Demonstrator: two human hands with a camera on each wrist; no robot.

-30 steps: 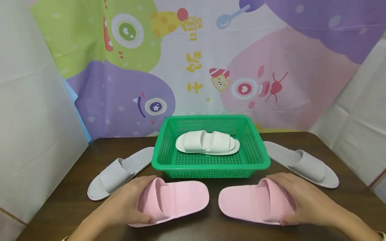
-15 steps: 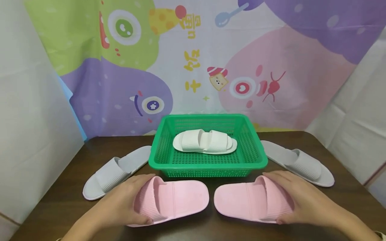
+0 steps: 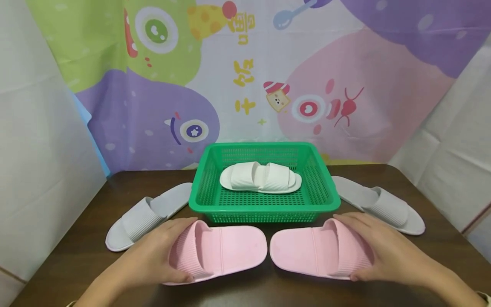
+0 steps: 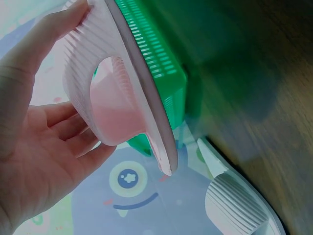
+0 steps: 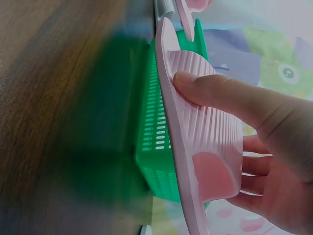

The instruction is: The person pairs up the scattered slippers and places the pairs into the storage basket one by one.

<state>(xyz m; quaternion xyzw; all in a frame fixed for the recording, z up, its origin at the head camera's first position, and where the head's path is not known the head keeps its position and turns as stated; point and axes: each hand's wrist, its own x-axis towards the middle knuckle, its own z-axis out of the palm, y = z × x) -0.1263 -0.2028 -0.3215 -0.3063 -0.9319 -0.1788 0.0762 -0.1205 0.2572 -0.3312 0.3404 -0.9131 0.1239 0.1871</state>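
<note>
Two pink slippers lie almost heel to heel in front of the green basket in the head view, toes pointing outward. My left hand (image 3: 159, 253) grips the left pink slipper (image 3: 243, 247) across its ribbed strap, thumb on the near edge and fingers over the far side. The right pink slipper (image 3: 293, 251) is gripped the same way by my right hand (image 3: 389, 251). In the left wrist view, the palm faces the strap of the pink slipper (image 4: 110, 107). The right wrist view has the thumb (image 5: 205, 90) pressed on the strap by the sole edge.
A green basket (image 3: 264, 208) stands behind, holding a pair of white slippers (image 3: 278, 178). Grey-white slippers lie on both sides, one at left (image 3: 142, 219) and one at right (image 3: 389, 209). A patterned cloth (image 3: 245, 85) hangs behind the brown table (image 3: 268, 294).
Both hands have brought the pink slippers inward, so the gap between their heels has narrowed to a thin strip. The grips look the same. The head view has shifted slightly.
</note>
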